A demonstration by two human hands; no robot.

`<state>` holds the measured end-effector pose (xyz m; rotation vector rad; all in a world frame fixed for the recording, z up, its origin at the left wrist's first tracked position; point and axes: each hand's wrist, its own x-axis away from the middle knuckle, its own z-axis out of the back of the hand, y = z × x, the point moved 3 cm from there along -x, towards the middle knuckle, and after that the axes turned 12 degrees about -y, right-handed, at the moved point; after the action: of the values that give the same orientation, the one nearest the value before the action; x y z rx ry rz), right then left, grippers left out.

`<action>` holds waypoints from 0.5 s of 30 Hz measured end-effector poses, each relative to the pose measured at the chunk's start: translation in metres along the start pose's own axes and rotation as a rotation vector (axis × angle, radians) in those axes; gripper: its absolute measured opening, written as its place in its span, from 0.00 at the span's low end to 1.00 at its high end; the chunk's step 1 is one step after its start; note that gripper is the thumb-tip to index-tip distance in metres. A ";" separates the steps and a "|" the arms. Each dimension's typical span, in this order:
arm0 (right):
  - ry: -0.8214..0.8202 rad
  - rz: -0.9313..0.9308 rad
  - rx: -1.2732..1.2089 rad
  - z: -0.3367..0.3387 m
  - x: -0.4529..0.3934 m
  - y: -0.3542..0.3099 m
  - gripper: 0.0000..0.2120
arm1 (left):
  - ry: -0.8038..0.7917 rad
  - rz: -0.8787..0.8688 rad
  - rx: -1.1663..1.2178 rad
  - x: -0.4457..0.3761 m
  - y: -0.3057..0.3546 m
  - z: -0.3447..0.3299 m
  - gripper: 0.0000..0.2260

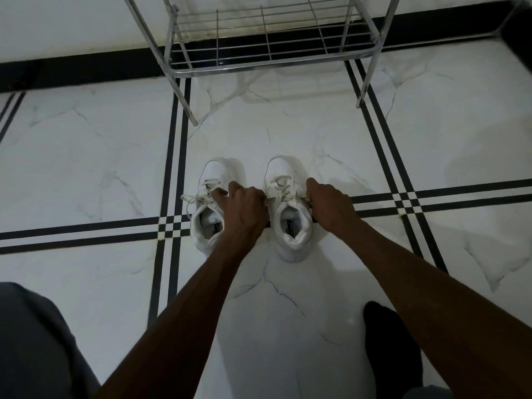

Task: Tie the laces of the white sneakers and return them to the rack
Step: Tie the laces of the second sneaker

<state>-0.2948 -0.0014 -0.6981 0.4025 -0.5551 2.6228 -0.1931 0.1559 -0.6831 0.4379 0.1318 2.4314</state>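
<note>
Two white sneakers stand side by side on the marble floor, toes pointing away from me. The left sneaker (pixel 214 180) has a loose bow with loops hanging over its left side. The right sneaker (pixel 290 226) lies between my hands. My left hand (pixel 244 208) sits between the two shoes, fingers closed on a lace end of the right sneaker. My right hand (pixel 328 203) is at that shoe's right side, fingers closed on the other lace end. Both laces are pulled outward across the tongue.
A chrome wire shoe rack (pixel 270 61) stands about a shoe-length beyond the sneakers, its lowest shelf bare, its front legs (pixel 363 90) on the floor. My grey-clad knee (pixel 37 341) is at lower left, my black-socked foot (pixel 388 341) at lower right.
</note>
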 end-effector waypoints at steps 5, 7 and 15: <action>-0.429 -0.151 -0.852 0.012 0.006 0.023 0.29 | 0.103 0.019 0.206 0.003 -0.029 0.022 0.14; -0.607 -0.147 -1.003 0.010 0.014 0.026 0.35 | 0.196 0.104 0.295 0.008 -0.055 0.030 0.17; -0.469 -0.083 -0.810 -0.015 -0.005 -0.013 0.21 | -0.069 0.293 0.769 0.025 -0.125 0.021 0.21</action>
<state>-0.2874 0.0143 -0.7089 0.7323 -1.6135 1.9801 -0.1305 0.2684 -0.6817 0.9238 1.0554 2.5693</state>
